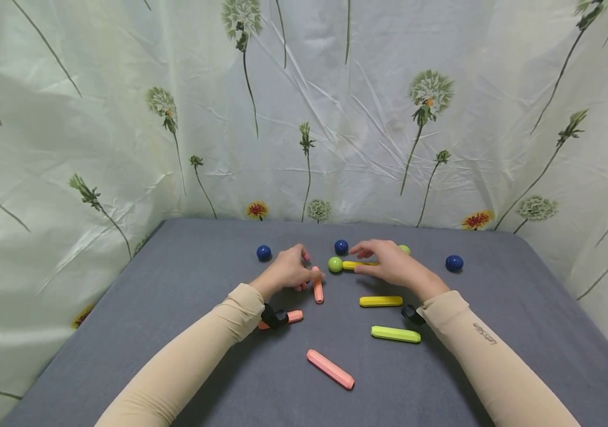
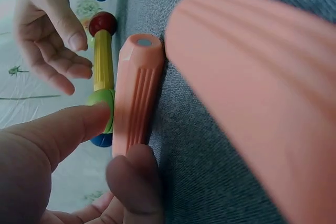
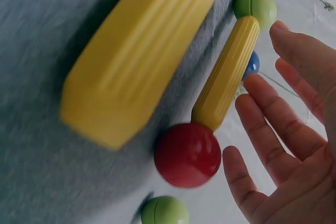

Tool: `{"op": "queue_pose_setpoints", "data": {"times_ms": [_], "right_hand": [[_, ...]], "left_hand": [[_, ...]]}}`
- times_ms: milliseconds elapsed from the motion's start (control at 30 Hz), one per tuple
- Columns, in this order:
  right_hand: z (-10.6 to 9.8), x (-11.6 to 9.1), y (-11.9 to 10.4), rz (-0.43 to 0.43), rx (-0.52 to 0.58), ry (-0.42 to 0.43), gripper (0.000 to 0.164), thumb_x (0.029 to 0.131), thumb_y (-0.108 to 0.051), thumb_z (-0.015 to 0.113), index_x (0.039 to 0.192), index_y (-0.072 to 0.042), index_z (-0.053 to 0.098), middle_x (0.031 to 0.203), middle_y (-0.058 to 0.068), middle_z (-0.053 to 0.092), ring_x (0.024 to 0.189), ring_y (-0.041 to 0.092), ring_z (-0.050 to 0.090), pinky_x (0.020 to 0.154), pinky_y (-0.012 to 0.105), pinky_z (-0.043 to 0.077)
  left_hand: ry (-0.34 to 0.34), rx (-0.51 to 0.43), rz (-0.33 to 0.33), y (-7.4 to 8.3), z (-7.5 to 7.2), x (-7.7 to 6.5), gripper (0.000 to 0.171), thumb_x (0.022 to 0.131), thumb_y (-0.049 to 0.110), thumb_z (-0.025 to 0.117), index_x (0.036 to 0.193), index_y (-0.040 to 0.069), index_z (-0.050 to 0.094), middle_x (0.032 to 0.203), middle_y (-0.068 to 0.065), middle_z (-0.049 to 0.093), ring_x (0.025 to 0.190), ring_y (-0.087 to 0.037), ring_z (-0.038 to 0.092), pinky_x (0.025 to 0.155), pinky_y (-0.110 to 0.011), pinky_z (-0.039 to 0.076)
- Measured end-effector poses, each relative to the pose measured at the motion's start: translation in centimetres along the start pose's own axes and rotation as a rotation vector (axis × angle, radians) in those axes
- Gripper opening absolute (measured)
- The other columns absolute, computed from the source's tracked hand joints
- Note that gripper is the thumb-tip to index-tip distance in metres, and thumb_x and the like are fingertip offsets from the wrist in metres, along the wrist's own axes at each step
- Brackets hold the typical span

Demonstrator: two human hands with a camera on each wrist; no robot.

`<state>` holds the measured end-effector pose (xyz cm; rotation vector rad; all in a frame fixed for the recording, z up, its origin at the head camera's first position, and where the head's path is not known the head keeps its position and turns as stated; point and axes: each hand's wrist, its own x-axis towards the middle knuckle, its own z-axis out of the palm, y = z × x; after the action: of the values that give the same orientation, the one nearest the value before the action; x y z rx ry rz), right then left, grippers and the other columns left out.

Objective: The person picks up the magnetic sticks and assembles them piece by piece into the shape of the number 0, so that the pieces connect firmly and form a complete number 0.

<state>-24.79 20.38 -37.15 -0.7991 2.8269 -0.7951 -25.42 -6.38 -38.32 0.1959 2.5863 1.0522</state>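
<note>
Mid-frame, the right hand (image 1: pixel 389 261), fingers apart, could nudge that fluted yellow rod (image 1: pixel 350 265) loose; the left hand (image 1: pixel 287 271)'s grip I can't tell.

In the head view the right hand (image 1: pixel 391 261) hides the red ball (image 3: pixel 187 155) and a black strap (image 1: pixel 274 318) covers part of a pink stick (image 1: pixel 295 316), while the right wrist view crops a yellow stick (image 3: pixel 142 61).
</note>
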Motion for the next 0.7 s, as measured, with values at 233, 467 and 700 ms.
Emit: {"op": "queue_pose_setpoints", "data": {"times_ms": [233, 467, 700], "right_hand": [[0.5, 1.0, -0.4, -0.003, 0.001, -0.017, 0.043, 0.103, -0.02, 0.075, 0.144, -0.009, 0.068, 0.133, 0.015, 0.075, 0.126, 0.035, 0.07, 0.108, 0.057, 0.054], [1.0, 1.8, -0.8, -0.012, 0.031, -0.047, 0.042, 0.101, -0.018, 0.076, 0.142, -0.011, 0.07, 0.131, 0.013, 0.076, 0.125, 0.034, 0.071, 0.108, 0.055, 0.055], [1.3, 2.4, -1.1, 0.006, 0.044, -0.056, 0.037, 0.101, -0.019, 0.077, 0.137, -0.012, 0.073, 0.13, 0.011, 0.077, 0.124, 0.032, 0.071, 0.107, 0.053, 0.055]], "left_hand": [[-0.005, -0.043, -0.021, 0.0, 0.0, 0.3, 0.052, 0.091, 0.032, 0.088, 0.123, 0.006, 0.057, 0.077, -0.006, 0.072, 0.057, -0.013, 0.067, 0.056, -0.027, 0.056], [-0.011, -0.055, -0.023, 0.0, 0.3, 0.5, 0.05, 0.09, 0.029, 0.089, 0.122, 0.005, 0.059, 0.074, -0.005, 0.071, 0.054, -0.011, 0.066, 0.054, -0.025, 0.055], [-0.015, -0.081, -0.028, 0.0, 0.4, 0.4, 0.04, 0.09, 0.025, 0.089, 0.112, 0.005, 0.062, 0.076, -0.006, 0.072, 0.054, -0.009, 0.066, 0.053, -0.023, 0.056]]}}
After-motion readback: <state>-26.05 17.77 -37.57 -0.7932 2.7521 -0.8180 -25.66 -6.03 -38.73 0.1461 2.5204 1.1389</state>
